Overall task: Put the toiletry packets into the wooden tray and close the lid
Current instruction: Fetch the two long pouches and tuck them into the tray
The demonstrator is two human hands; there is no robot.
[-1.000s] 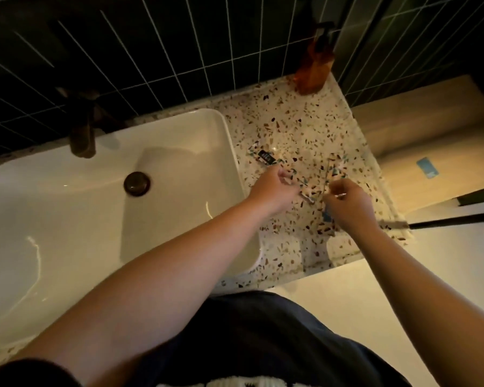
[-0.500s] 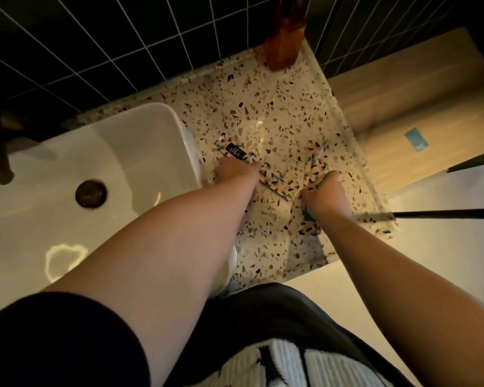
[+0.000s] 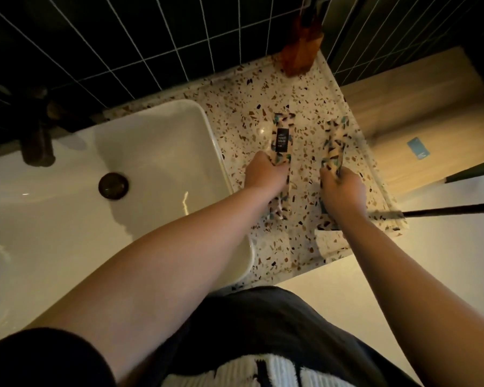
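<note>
- Head view: white sink (image 3: 157, 152) at 9 o'clock.
- Left hand (image 3: 264, 174), fingers curled around a labelled toiletry packet (image 3: 281, 139) on the terrazzo counter (image 3: 235, 107).
- Right hand (image 3: 342, 188), at 3 o'clock, pinches a second packet (image 3: 334, 143).
- Amber bottle (image 3: 301, 55) at 12 o'clock.

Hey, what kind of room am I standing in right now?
Most likely a bathroom, perhaps a hotel's: a white sink with a drain, set in a speckled terrazzo counter below a dark tiled wall.
</note>
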